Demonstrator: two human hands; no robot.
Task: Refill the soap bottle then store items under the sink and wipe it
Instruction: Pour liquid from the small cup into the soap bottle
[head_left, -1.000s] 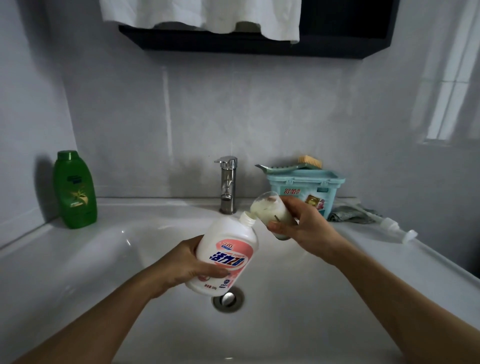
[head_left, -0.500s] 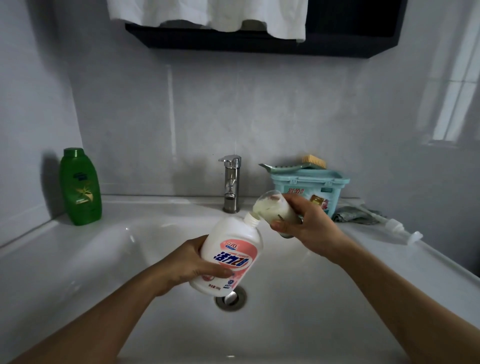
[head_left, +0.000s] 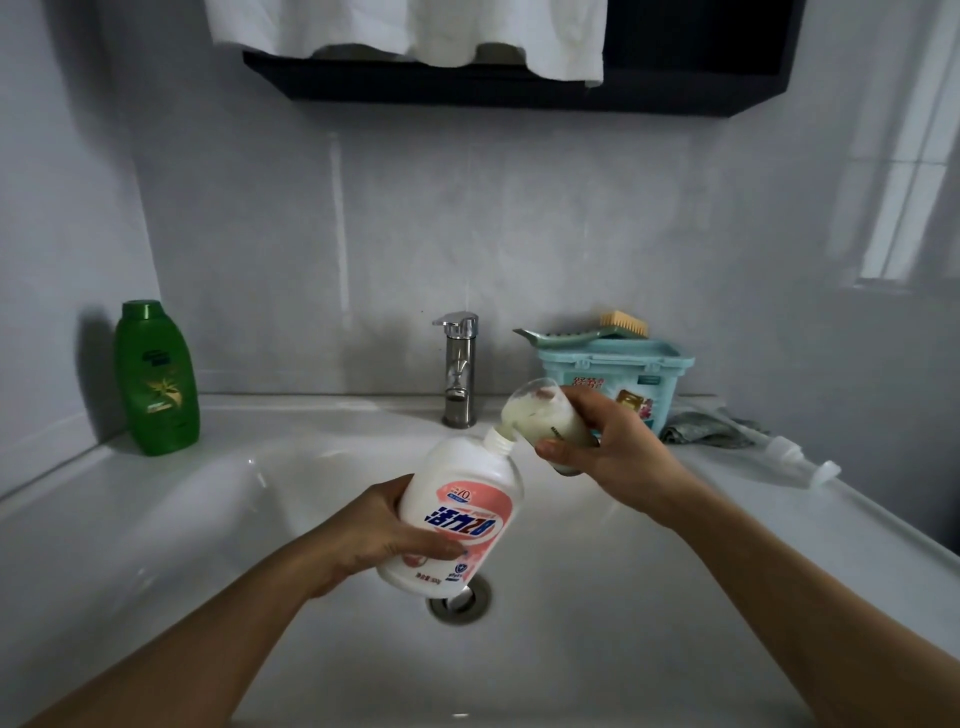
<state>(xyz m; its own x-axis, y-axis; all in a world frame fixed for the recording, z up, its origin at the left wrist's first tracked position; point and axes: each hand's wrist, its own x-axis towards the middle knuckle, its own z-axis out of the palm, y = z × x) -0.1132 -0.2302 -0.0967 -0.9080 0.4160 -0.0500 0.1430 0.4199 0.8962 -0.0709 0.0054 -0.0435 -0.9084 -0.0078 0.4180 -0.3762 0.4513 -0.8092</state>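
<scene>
Nearer now than a second ago, the white refill bottle (head_left: 462, 514), gripped by the left hand (head_left: 374, 535) in front of the faucet (head_left: 460, 369), meets the small soap bottle (head_left: 535, 421) gripped by the right hand (head_left: 608, 447): refilling seems under way. On the counter (head_left: 78, 499): teal tub (head_left: 618, 379) right of the faucet, green bottle (head_left: 156, 379) left, pump (head_left: 800, 460) far right.

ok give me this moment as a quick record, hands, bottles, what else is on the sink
left hand: grips tilted white plastic bottle with pink label, uncapped
right hand: holds small clear bottle of creamy liquid, tipped against the white bottle's neck
where: over white sink basin
counter: green plastic bottle left; teal basket and loose pump right
</scene>
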